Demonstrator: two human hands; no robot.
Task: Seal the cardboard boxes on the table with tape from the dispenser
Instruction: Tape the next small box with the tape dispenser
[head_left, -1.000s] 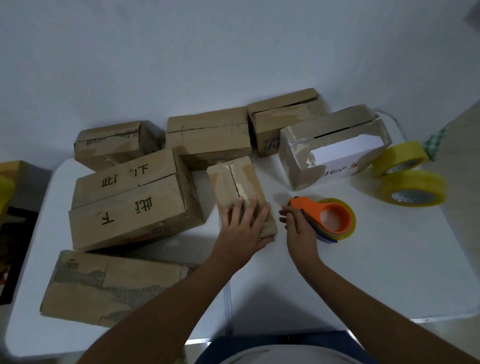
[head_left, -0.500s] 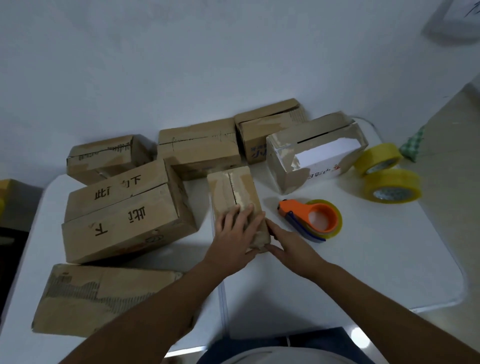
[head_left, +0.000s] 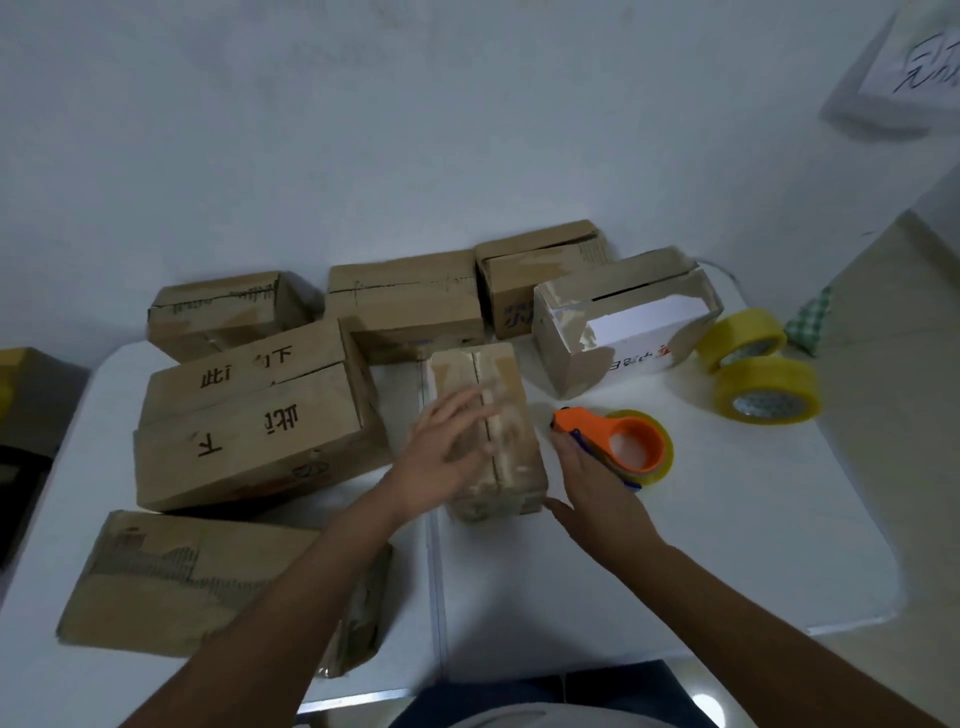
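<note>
I am sitting at the white table (head_left: 675, 561), and nearest me on the left a long flat box (head_left: 171, 582) is lying along the front edge. My left hand (head_left: 441, 457) is hovering over the small box (head_left: 498, 415) in the middle, fingers straight and spread, holding nothing; it is blurred, so I cannot tell whether the fingertips are touching the cardboard. My right hand (head_left: 592, 493) is lying just right of that box's near corner, fingers stretched out and relaxed, gripping nothing, with the fingertips reaching the blue edge of the dispenser (head_left: 618, 441). The dispenser, orange with a yellowish roll in it, is lying flat on the table between the small box and the two spare rolls. The small box is standing lengthwise away from me, its top seam running down the middle with pale patches beside it. To its left a big box (head_left: 249, 421) with black characters is sitting tilted, its top flaps meeting in a seam. Farther right, two yellow tape rolls (head_left: 763, 384) are lying near the table's right edge, one behind the other. Beyond the dispenser a white box (head_left: 618, 322) is standing with a slot-like gap showing in its top. Along the wall three more brown boxes are lining up: a left one (head_left: 218, 312), a middle one (head_left: 405, 301) and a right one (head_left: 535, 260).
</note>
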